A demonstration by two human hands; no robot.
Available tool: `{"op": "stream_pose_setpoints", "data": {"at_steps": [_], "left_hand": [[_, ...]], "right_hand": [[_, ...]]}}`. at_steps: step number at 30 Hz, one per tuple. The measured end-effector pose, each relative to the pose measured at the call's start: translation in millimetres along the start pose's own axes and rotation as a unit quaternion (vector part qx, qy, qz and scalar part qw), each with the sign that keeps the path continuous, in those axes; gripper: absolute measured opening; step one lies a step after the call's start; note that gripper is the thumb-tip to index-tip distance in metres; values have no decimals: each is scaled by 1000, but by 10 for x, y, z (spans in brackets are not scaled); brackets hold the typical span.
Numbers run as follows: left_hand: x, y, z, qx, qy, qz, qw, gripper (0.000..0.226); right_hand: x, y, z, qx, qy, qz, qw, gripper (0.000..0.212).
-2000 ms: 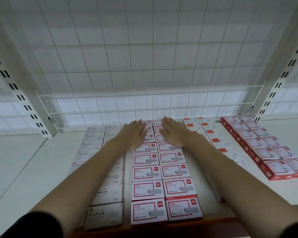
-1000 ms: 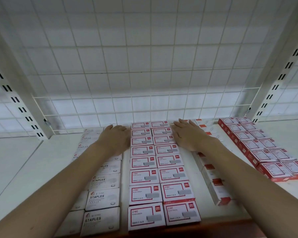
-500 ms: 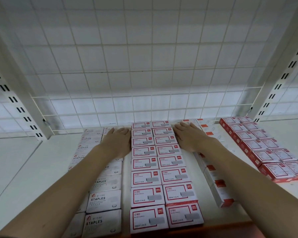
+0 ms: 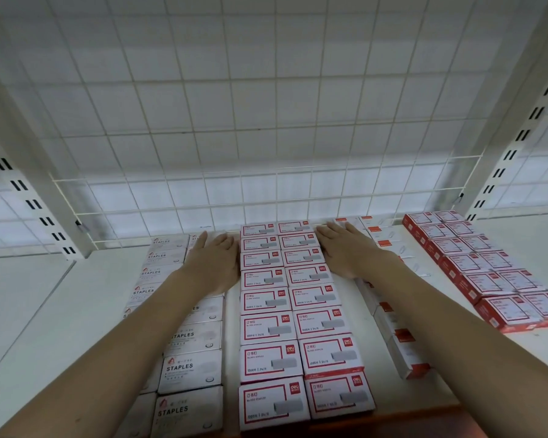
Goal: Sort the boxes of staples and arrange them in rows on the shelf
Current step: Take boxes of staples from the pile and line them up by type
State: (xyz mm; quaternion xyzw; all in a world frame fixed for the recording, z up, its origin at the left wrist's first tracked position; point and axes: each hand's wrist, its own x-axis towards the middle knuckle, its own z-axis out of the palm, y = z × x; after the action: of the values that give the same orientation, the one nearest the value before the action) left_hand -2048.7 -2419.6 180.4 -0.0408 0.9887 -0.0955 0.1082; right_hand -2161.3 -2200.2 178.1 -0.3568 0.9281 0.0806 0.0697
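**Hands flank the middle rows of staple boxes**

Two rows of red-and-white cardboard staple boxes (image 4: pixel 293 314) run front to back down the middle of the white metal shelf (image 4: pixel 45 311). The left hand (image 4: pixel 214 263) lies flat with straight fingers against their left side, the right hand (image 4: pixel 345 251) flat against their right side. Grey-white boxes printed "STAPLES" (image 4: pixel 189 371) line the left, white boxes with orange-red ends (image 4: pixel 399 336) the right, dark red boxes (image 4: pixel 487 273) farther right. A white wire grid (image 4: pixel 266 197) backs the shelf.
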Motion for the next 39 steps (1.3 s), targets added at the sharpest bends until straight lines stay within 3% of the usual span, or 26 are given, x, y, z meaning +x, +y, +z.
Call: {"op": "stream_pose_setpoints", "data": {"at_steps": [23,27,32,39], "left_hand": [[47,-2,-6,-4,-6,-5,1000,60],[-45,-85,-72,-13,8,-37,999,57],[-329,28,-231,-87,41,-53,994,54],[-600,597,-131,-148,44,7,988,56]], "right_hand": [[30,-60,-18,-21,5,-10,1000,62],[-44,-16,-64,-26,10,19,999,58],[-304,-92,-234,57,49,21,997,53],[-607,-469,-48,100,48,-41,993,56]]}}
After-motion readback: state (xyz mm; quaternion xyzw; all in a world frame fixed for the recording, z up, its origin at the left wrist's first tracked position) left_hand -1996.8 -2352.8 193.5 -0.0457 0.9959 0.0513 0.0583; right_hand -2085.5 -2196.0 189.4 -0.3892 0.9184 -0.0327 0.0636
